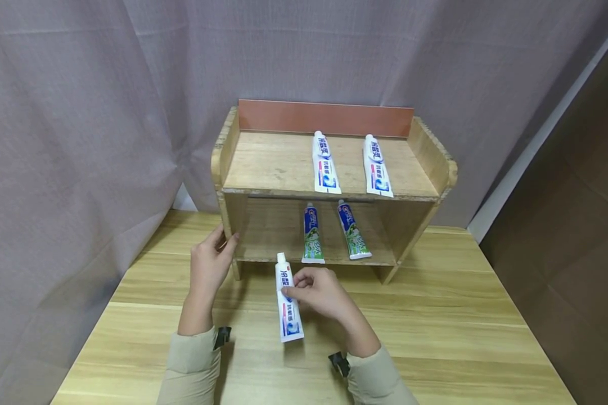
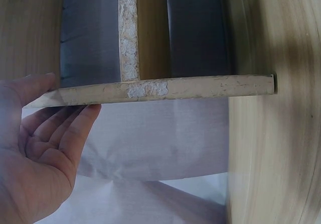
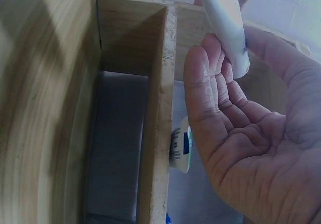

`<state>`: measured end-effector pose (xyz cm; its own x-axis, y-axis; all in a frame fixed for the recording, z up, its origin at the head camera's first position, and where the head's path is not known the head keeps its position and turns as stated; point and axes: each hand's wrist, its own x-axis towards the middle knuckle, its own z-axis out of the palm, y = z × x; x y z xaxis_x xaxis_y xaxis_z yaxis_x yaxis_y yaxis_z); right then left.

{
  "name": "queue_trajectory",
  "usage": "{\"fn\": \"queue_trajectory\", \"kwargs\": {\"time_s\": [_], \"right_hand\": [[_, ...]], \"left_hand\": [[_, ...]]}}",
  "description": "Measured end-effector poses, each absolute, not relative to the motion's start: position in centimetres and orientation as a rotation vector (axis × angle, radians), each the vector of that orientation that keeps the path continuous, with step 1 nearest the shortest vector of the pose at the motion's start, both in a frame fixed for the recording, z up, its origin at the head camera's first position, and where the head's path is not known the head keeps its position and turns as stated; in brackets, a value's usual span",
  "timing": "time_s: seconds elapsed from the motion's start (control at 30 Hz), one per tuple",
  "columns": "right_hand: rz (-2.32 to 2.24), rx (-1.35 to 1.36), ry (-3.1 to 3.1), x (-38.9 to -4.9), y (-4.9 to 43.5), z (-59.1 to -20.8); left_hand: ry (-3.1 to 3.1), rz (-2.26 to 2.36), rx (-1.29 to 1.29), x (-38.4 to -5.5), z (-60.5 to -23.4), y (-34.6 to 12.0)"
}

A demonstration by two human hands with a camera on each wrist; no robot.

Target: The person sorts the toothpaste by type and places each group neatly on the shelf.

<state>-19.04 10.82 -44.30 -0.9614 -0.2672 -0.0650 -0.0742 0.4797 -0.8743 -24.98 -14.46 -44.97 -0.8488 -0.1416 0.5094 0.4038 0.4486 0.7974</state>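
My right hand (image 1: 321,291) pinches a white toothpaste tube (image 1: 289,318) with blue print between thumb and fingers. The tube hangs in front of the wooden shelf (image 1: 278,160), cap end toward it. In the right wrist view the same tube (image 3: 223,18) lies between the thumb and the fingertips. At the shelf's left side, my left hand (image 1: 211,261) grips the side panel (image 2: 190,88), thumb on one face and fingers on the other. Two white tubes, a left one (image 1: 326,163) and a right one (image 1: 377,166), lie on the upper board.
On the lower board lie two blue-and-green toothpaste tubes, one (image 1: 312,236) left of the other (image 1: 353,232). The shelf stands on a wood-grain table (image 1: 435,337). Grey cloth (image 1: 106,112) hangs behind, and a brown surface (image 1: 562,197) rises at the right.
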Motion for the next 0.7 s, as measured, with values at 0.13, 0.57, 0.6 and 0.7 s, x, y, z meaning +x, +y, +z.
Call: {"fn": "queue_trajectory", "kwargs": {"time_s": [0.13, 0.57, 0.6, 0.7], "right_hand": [[-1.488, -0.304, 2.543, -19.1, 10.8, -43.9], [-1.576, -0.341, 2.533, -19.5, 10.7, -43.0], [-1.579, -0.34, 2.529, -19.5, 10.7, -42.9], [-1.572, -0.334, 2.529, -19.5, 10.8, -42.6]], "left_hand": [[-2.189, -1.399, -0.219, -25.0, -45.0, -14.5], [-2.184, -1.398, -0.239, -25.2, -45.3, -14.6], [-2.181, -1.405, -0.238, -25.2, -45.3, -14.6], [-2.178, -1.415, -0.236, -25.2, -45.3, -14.6]]}}
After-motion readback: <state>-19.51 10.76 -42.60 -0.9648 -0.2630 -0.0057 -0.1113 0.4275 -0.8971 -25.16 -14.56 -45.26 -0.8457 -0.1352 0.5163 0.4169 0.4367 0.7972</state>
